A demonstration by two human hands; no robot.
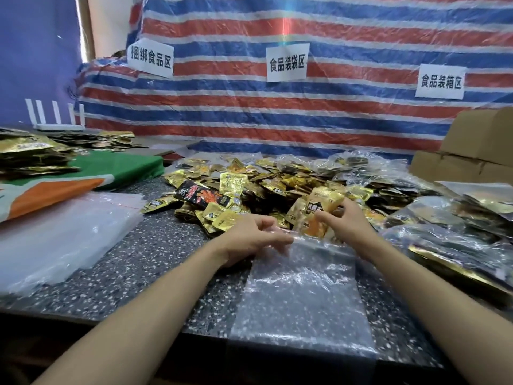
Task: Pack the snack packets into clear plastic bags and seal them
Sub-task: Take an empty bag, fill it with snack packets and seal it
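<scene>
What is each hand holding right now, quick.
Left hand: fingers pinch the mouth of the clear plastic bag.
Right hand: grips gold snack packets at that mouth.

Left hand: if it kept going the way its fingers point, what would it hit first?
Likely the gold packets gripped by the right hand, just past the mouth of the clear bag; depth is unclear.

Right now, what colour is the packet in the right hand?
The packet is gold with orange, clearest in the head view.
</scene>
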